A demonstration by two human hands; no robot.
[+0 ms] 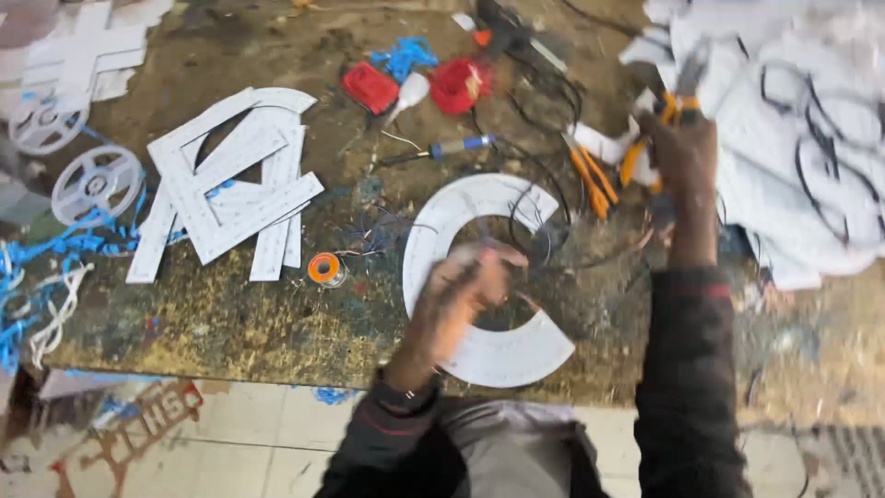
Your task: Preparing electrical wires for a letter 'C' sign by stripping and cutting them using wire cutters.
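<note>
Left hand [461,286]: blurred, fingers curled over the inner edge of the white C-shaped letter panel [489,277], seemingly pinning it flat; whether anything is pinched, cannot tell. Right hand [684,148]: stretched far forward, clenched around orange-handled pliers [659,129], raised at the edge of a heap of white panels [793,120] laced with black wire. C panel: flat on the stained workbench [230,323], directly before the body, within easy reach. Just beyond it, black wires [544,212], a second orange-handled cutter [590,180], a blue-handled screwdriver [442,149], kept close for grabbing. Nearby, a small solder spool [324,268]. Farther left, stacked white letter shapes [230,180], set aside; empty reels [97,180] at the far edge.
</note>
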